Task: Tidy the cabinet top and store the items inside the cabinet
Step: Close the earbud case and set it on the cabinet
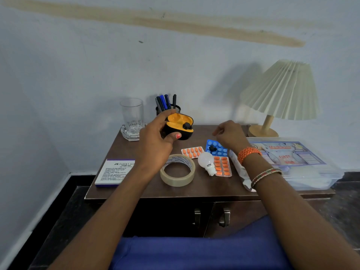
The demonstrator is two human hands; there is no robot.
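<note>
A: What does the left hand (153, 145) hold?

B: An open earbud case (180, 126), black outside and orange inside, with one black earbud (187, 125) seated in it. The fingers are curled round it, thumb on the front, above the back middle of the cabinet top (148, 189).

A: And the right hand (230, 134)?

B: It hovers over the blister packs with fingers loosely curled and pointing down; I cannot tell whether they pinch anything. A second black earbud (212, 148) lies on the blue blister pack (217, 148).

A: Any writing?

B: The white box (115, 171) at the front left corner reads "Faber-Castell Stamp Pad". The clear plastic box (296, 162) along the right edge says "Medigold" and "First", the rest blurred. The tape roll (178, 170) near the front edge has print inside, unreadable. The bulb (207, 162) carries a small label, too small to read.

A: What else?

B: Two orange blister packs, one (192, 152) left of the bulb and one (223, 166) right of it. A glass (132, 115) at the back left corner, a pen holder (168, 106) beside it, a lamp (280, 94) at the back right.
</note>
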